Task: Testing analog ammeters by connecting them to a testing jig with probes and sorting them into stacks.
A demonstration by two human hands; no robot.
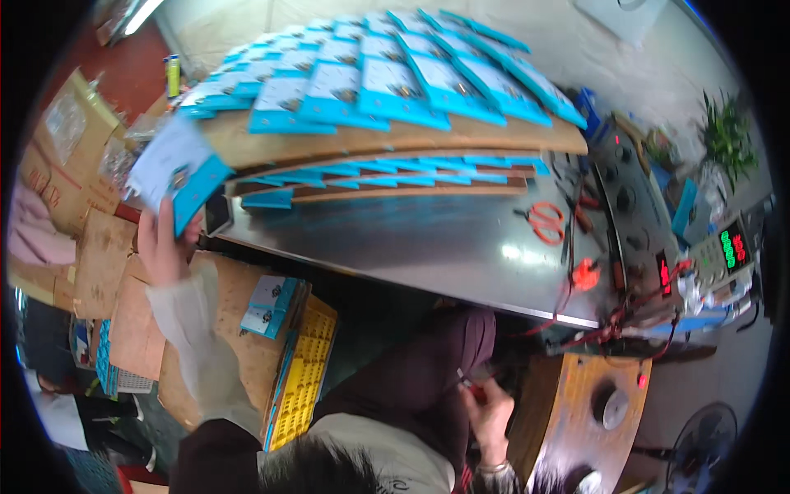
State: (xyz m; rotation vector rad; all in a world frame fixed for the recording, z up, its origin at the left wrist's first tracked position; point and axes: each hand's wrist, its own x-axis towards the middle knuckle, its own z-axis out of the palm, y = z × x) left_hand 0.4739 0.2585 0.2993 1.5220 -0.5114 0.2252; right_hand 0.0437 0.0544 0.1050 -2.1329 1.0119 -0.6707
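My left hand is raised at the left, its fingers closed on the lower edge of a blue-and-white card. A small dark-and-gold piece sits on the card's face, and the card is blurred. Low over my thigh, my right hand is closed round a thin tool with a light tip; its kind is not clear. Beyond my left hand, rows of similar blue-and-white cards lie overlapping on a brown board. More cards show on boards stacked beneath it.
A metal table carries orange-handled scissors, several pliers and a red-cabled power supply. Two cards lie on cardboard beside a yellow crate. A wooden stool stands right; another person's legs show at lower left.
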